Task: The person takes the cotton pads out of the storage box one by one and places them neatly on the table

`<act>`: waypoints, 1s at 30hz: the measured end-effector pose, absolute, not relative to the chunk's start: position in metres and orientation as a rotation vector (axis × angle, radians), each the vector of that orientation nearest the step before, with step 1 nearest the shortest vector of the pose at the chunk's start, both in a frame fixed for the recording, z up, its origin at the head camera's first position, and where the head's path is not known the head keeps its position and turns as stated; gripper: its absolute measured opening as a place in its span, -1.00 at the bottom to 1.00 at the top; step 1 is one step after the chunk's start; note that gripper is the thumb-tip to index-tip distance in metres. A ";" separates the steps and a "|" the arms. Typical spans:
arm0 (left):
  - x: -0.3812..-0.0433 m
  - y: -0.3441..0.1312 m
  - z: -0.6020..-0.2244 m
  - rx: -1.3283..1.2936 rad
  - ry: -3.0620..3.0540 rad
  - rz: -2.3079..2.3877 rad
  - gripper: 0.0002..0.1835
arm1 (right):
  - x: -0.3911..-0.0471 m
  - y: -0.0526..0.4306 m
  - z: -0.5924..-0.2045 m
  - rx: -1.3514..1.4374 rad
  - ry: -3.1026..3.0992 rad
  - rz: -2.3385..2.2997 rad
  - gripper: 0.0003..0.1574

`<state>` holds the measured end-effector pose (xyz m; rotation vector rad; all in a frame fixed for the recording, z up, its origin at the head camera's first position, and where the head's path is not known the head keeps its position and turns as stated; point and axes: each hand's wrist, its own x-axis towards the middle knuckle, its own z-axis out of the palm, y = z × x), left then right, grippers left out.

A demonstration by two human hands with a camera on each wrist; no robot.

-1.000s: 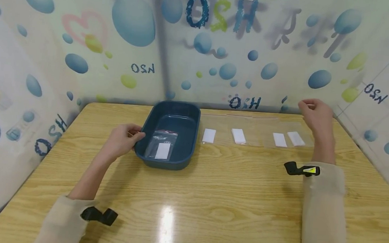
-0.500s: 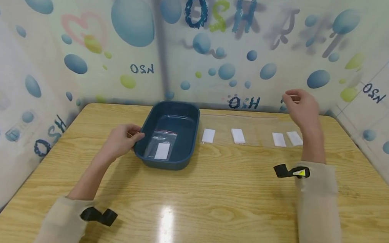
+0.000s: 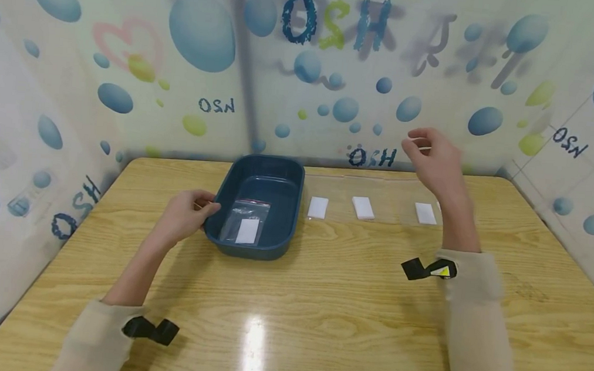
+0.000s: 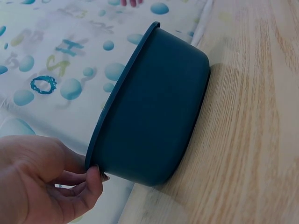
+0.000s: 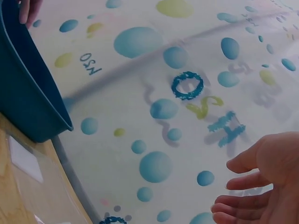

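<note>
My left hand (image 3: 185,217) grips the near left rim of a dark blue plastic basin (image 3: 293,232), thumb and fingers at its edge in the left wrist view. Inside the basin lies a clear zip bag (image 3: 233,218) with a white rectangle (image 3: 247,231) in it. My right hand (image 3: 433,165) hangs in the air above the back of the table, fingers loosely bent and apart, holding nothing. Below and left of it, flat clear bags (image 3: 341,186) lie in a row, with white rectangles (image 3: 363,208) showing in them. My right forearm hides the row's right end.
The wooden table (image 3: 339,307) runs back to a wall sheet (image 3: 303,115) printed with bubbles and letters. The basin stands just left of the bag row. Black straps with small devices (image 3: 157,331) sit on both sleeves.
My right hand has moved left and slightly up over the bag row, its fingers spreading a little. Its forearm now covers the rightmost white rectangle. My left hand and the basin stay put.
</note>
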<state>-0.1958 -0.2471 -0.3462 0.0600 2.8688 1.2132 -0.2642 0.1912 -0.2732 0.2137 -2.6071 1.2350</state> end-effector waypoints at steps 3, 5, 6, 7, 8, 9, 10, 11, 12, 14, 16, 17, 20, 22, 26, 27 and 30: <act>-0.196 -0.247 -0.347 0.059 2.876 1.207 -0.58 | -0.263 0.182 -0.274 0.258 -2.621 1.249 -0.37; -0.196 -0.247 -0.347 0.059 2.877 1.208 -0.58 | -0.263 0.176 -0.275 0.277 -2.634 1.250 -0.38; -0.196 -0.247 -0.347 0.058 2.876 1.208 -0.58 | -0.262 0.174 -0.275 0.287 -2.636 1.251 -0.38; -0.196 -0.247 -0.347 0.057 2.875 1.209 -0.58 | -0.262 0.171 -0.274 0.297 -2.638 1.254 -0.38; -0.196 -0.247 -0.346 0.056 2.873 1.211 -0.58 | -0.262 0.169 -0.274 0.307 -2.638 1.256 -0.39; -0.196 -0.247 -0.346 0.054 2.871 1.213 -0.58 | -0.261 0.167 -0.274 0.315 -2.637 1.258 -0.39; -0.196 -0.247 -0.346 0.052 2.869 1.214 -0.58 | -0.261 0.165 -0.274 0.326 -2.637 1.260 -0.40; -0.196 -0.247 -0.346 0.051 2.866 1.216 -0.57 | -0.261 0.163 -0.273 0.337 -2.638 1.263 -0.40; -0.196 -0.247 -0.346 0.050 2.863 1.218 -0.57 | -0.260 0.161 -0.273 0.348 -2.639 1.267 -0.40; -0.196 -0.247 -0.346 0.045 2.854 1.224 -0.56 | -0.260 0.157 -0.273 0.371 -2.644 1.277 -0.41; -0.196 -0.247 -0.346 0.039 2.844 1.234 -0.56 | -0.260 0.152 -0.273 0.400 -2.650 1.293 -0.42; -0.196 -0.247 -0.346 0.035 2.838 1.241 -0.56 | -0.259 0.150 -0.274 0.416 -2.651 1.303 -0.43; -0.195 -0.247 -0.346 0.022 2.822 1.256 -0.55 | -0.259 0.142 -0.276 0.453 -2.656 1.335 -0.45; -0.195 -0.248 -0.346 0.016 2.817 1.261 -0.56 | -0.259 0.138 -0.278 0.479 -2.653 1.365 -0.47; -0.195 -0.247 -0.345 0.012 2.819 1.256 -0.56 | -0.258 0.128 -0.282 0.531 -2.623 1.438 -0.51; -0.196 -0.247 -0.345 0.012 2.820 1.255 -0.56 | -0.258 0.126 -0.283 0.544 -2.619 1.450 -0.52; -0.196 -0.247 -0.346 0.014 2.823 1.256 -0.57 | -0.256 0.119 -0.285 0.570 -2.636 1.456 -0.51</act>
